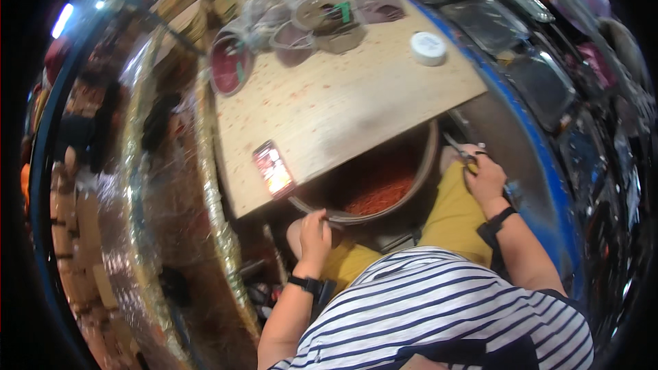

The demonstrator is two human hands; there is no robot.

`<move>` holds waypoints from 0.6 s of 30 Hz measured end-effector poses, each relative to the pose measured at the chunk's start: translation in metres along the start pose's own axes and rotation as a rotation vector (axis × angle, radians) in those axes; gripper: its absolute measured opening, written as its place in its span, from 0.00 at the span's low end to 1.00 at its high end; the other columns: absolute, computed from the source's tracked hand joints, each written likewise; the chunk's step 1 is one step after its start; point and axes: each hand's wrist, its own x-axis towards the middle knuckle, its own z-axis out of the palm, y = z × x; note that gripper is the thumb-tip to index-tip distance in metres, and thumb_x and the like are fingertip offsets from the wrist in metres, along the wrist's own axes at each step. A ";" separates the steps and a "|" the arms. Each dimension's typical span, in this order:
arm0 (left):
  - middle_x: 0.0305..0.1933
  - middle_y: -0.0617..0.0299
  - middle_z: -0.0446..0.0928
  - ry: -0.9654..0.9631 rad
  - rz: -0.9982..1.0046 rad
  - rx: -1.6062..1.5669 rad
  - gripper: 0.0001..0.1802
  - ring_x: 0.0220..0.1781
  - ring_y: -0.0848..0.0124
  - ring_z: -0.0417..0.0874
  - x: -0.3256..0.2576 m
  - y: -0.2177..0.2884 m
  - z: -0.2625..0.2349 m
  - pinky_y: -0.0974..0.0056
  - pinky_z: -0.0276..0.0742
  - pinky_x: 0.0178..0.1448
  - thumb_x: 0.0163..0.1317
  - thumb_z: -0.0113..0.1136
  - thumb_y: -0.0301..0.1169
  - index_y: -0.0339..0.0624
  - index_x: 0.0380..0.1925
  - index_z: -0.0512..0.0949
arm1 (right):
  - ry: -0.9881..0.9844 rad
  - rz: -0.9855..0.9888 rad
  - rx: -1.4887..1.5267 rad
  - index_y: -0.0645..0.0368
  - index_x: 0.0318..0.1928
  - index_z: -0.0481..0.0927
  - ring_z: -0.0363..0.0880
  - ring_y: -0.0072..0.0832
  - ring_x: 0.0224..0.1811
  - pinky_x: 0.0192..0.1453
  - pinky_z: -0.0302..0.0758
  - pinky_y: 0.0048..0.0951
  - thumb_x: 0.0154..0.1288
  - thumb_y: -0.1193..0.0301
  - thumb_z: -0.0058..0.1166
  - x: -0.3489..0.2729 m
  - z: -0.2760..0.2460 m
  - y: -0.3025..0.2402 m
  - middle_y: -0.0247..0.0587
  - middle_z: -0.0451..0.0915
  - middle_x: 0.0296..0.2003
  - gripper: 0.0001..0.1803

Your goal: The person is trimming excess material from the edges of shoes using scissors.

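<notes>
My right hand (pixel 486 177) is closed around the handles of small scissors (pixel 460 149), whose thin blades point up and to the left, above my right knee. My left hand (pixel 314 238) is curled closed beside the near left rim of a round tub (pixel 362 219); whether anything is in its fingers cannot be made out. Red shreds or trimmings (pixel 384 194) lie in the bottom of the tub, which sits between my knees and partly under a wooden board. A phone (pixel 273 170) with a lit screen rests on the board's near left corner.
The pale wooden board (pixel 343 96) carries scattered red bits. A white round-lidded container (pixel 428 48) stands at its right. Several plastic tubs, including a dark red one (pixel 230 63), crowd the far left. Black plastic trays (pixel 486 24) are stacked beyond a blue edge (pixel 528 123) on the right.
</notes>
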 end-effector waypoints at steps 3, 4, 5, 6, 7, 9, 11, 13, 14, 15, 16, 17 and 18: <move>0.60 0.46 0.68 -0.167 0.091 0.121 0.28 0.68 0.45 0.62 -0.021 0.018 0.019 0.48 0.58 0.71 0.45 0.59 0.19 0.37 0.52 0.71 | -0.102 0.065 0.130 0.52 0.43 0.76 0.80 0.48 0.38 0.40 0.75 0.47 0.51 0.62 0.63 0.000 -0.012 -0.007 0.48 0.81 0.35 0.19; 0.62 0.45 0.66 -0.157 0.077 0.160 0.31 0.70 0.44 0.60 -0.027 0.021 0.023 0.47 0.57 0.72 0.44 0.59 0.18 0.37 0.54 0.69 | -0.104 0.050 0.172 0.52 0.43 0.76 0.80 0.48 0.38 0.41 0.76 0.46 0.53 0.63 0.62 -0.002 -0.016 -0.005 0.49 0.81 0.36 0.18; 0.63 0.45 0.64 -0.153 0.070 0.196 0.33 0.71 0.44 0.58 -0.030 0.022 0.026 0.47 0.55 0.73 0.43 0.58 0.18 0.38 0.55 0.69 | -0.111 0.093 0.218 0.52 0.43 0.76 0.80 0.48 0.38 0.41 0.76 0.46 0.53 0.65 0.62 -0.005 -0.022 0.000 0.48 0.81 0.35 0.16; 0.64 0.44 0.63 -0.166 0.059 0.212 0.34 0.71 0.44 0.57 -0.031 0.023 0.027 0.47 0.54 0.73 0.43 0.58 0.17 0.38 0.56 0.67 | -0.115 0.136 0.266 0.52 0.43 0.76 0.80 0.48 0.39 0.41 0.76 0.46 0.54 0.67 0.61 -0.008 -0.031 0.008 0.48 0.81 0.35 0.15; 0.64 0.44 0.62 -0.176 0.077 0.228 0.35 0.71 0.44 0.56 -0.033 0.019 0.025 0.47 0.53 0.74 0.43 0.57 0.16 0.38 0.57 0.66 | -0.138 0.181 0.236 0.54 0.40 0.75 0.80 0.48 0.39 0.41 0.76 0.45 0.53 0.74 0.58 -0.009 -0.041 0.019 0.47 0.80 0.34 0.13; 0.65 0.44 0.61 -0.206 0.096 0.253 0.36 0.72 0.44 0.55 -0.033 0.021 0.024 0.47 0.53 0.74 0.43 0.57 0.15 0.37 0.58 0.65 | -0.022 0.204 0.197 0.55 0.39 0.75 0.79 0.48 0.39 0.41 0.75 0.45 0.51 0.76 0.58 -0.016 -0.058 0.068 0.47 0.79 0.34 0.13; 0.66 0.44 0.60 -0.239 0.099 0.269 0.37 0.73 0.45 0.54 -0.034 0.020 0.024 0.49 0.52 0.74 0.43 0.57 0.14 0.37 0.59 0.64 | 0.157 0.145 -0.002 0.58 0.37 0.75 0.78 0.48 0.39 0.42 0.75 0.45 0.46 0.81 0.55 -0.026 -0.082 0.125 0.49 0.78 0.33 0.14; 0.66 0.44 0.60 -0.257 0.093 0.280 0.38 0.73 0.46 0.53 -0.033 0.024 0.023 0.50 0.51 0.75 0.43 0.57 0.13 0.37 0.60 0.64 | 0.266 0.263 -0.173 0.59 0.42 0.76 0.78 0.48 0.38 0.41 0.75 0.46 0.48 0.81 0.54 -0.039 -0.107 0.187 0.49 0.79 0.35 0.17; 0.66 0.44 0.60 -0.261 0.090 0.278 0.38 0.73 0.46 0.53 -0.033 0.024 0.024 0.50 0.51 0.75 0.43 0.57 0.13 0.37 0.60 0.64 | 0.230 0.431 -0.158 0.60 0.46 0.75 0.79 0.50 0.40 0.43 0.75 0.46 0.50 0.81 0.51 -0.046 -0.125 0.213 0.50 0.80 0.37 0.19; 0.66 0.45 0.60 -0.254 0.093 0.276 0.38 0.74 0.46 0.53 -0.033 0.025 0.026 0.50 0.50 0.75 0.42 0.57 0.13 0.36 0.60 0.64 | 0.099 0.652 -0.249 0.61 0.49 0.75 0.79 0.51 0.44 0.46 0.76 0.46 0.53 0.81 0.48 -0.053 -0.143 0.238 0.53 0.80 0.41 0.20; 0.66 0.45 0.60 -0.259 0.106 0.272 0.38 0.74 0.46 0.53 -0.032 0.025 0.028 0.50 0.50 0.75 0.42 0.57 0.13 0.36 0.60 0.64 | 0.176 0.723 -0.318 0.61 0.49 0.75 0.79 0.52 0.48 0.50 0.76 0.47 0.56 0.79 0.45 -0.062 -0.158 0.263 0.57 0.79 0.45 0.18; 0.66 0.45 0.60 -0.251 0.099 0.272 0.38 0.74 0.46 0.53 -0.031 0.025 0.032 0.50 0.50 0.75 0.42 0.57 0.13 0.36 0.59 0.64 | 0.191 0.799 -0.354 0.56 0.52 0.76 0.77 0.53 0.50 0.53 0.74 0.48 0.60 0.76 0.47 -0.078 -0.170 0.298 0.59 0.78 0.47 0.18; 0.66 0.45 0.61 -0.240 0.078 0.286 0.38 0.74 0.46 0.53 -0.033 0.025 0.031 0.50 0.50 0.75 0.42 0.56 0.13 0.36 0.59 0.65 | 0.172 0.916 -0.340 0.57 0.53 0.75 0.77 0.53 0.52 0.55 0.73 0.48 0.60 0.75 0.48 -0.084 -0.182 0.310 0.59 0.78 0.48 0.19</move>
